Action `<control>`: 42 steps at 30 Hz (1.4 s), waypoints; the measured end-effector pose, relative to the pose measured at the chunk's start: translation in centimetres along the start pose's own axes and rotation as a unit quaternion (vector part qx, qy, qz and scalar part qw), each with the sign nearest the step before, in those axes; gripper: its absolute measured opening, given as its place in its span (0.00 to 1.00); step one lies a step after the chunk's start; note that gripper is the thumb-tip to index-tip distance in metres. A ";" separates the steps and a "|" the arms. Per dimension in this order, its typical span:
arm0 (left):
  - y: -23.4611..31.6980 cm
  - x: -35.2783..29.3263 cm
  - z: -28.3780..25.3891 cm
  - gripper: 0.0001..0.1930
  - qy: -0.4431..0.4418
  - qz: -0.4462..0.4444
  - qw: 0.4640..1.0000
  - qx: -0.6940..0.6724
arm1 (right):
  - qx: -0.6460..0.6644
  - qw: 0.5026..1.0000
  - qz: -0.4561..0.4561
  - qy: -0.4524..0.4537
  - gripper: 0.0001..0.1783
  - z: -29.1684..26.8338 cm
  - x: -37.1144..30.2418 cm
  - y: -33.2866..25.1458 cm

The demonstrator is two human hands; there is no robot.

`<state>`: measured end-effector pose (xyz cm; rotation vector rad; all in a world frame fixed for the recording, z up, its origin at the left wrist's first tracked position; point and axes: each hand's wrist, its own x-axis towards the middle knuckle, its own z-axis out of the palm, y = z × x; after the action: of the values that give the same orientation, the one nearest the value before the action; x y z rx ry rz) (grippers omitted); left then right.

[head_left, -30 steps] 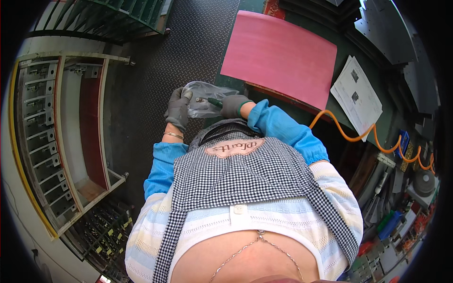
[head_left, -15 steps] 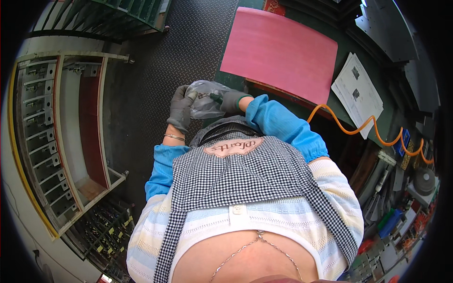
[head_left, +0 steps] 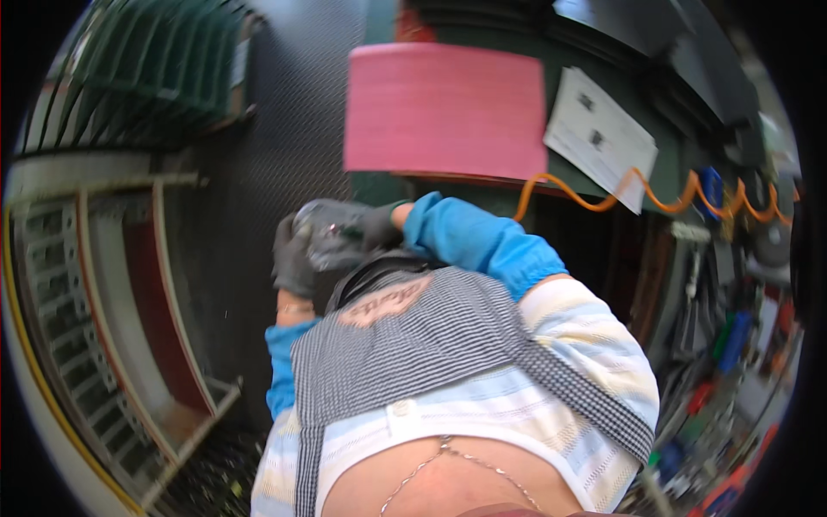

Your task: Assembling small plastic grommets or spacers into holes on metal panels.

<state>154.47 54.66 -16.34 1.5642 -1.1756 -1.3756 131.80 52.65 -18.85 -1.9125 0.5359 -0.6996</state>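
A clear plastic bag (head_left: 332,231), crinkled and blurred, is held up in front of my apron, with something small and dark showing through it. My left hand (head_left: 294,260), in a grey glove, is closed on the bag's left edge, thumb on the near side. At its right edge is my right hand (head_left: 379,227), also gloved, closed at the plastic. Its fingertips are partly covered, and I cannot tell whether they are inside the bag or behind it.
A green workbench with a pink sheet (head_left: 444,110) and printed papers (head_left: 599,133) lies ahead to the right. An orange coiled hose (head_left: 586,202) hangs along its edge. On the left stand a pale-framed rack (head_left: 164,293) and a green slotted rack (head_left: 159,73) on the dark textured floor (head_left: 301,103).
The view has swung, so bench, racks and hands all sit lower and, for the most part, further left. Both hands stay at the bag, which now looks more bunched.
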 end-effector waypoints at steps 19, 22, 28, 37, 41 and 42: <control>-11.2 3.0 -0.4 0.28 -0.232 -0.110 0.963 -0.082 | -0.175 0.841 0.512 0.005 0.24 -6.5 -17.7 -14.3; -6.2 0.1 5.6 0.26 -0.218 -0.177 0.959 -0.029 | -0.240 0.758 0.600 0.091 0.23 -10.7 -25.4 -22.8; 0.8 -4.9 14.2 0.23 -0.314 -0.224 0.922 0.008 | -0.366 0.631 0.600 0.328 0.21 -17.3 -42.8 -29.4; 7.5 -16.1 33.9 0.23 -0.384 -0.282 0.876 -0.070 | -0.369 0.551 0.562 0.494 0.18 -24.2 -66.5 -28.6; 14.7 -22.9 42.9 0.26 -0.456 -0.248 0.849 -0.097 | -0.393 0.569 0.540 0.479 0.17 -24.4 -72.1 -27.4; 16.2 -24.1 44.6 0.27 -0.465 -0.231 0.850 -0.091 | -0.385 0.570 0.531 0.495 0.20 -24.1 -72.9 -27.8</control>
<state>107.59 74.41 -0.69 1.0495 -1.1399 -2.6643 63.66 94.59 -2.59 -1.1773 2.7915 -0.6400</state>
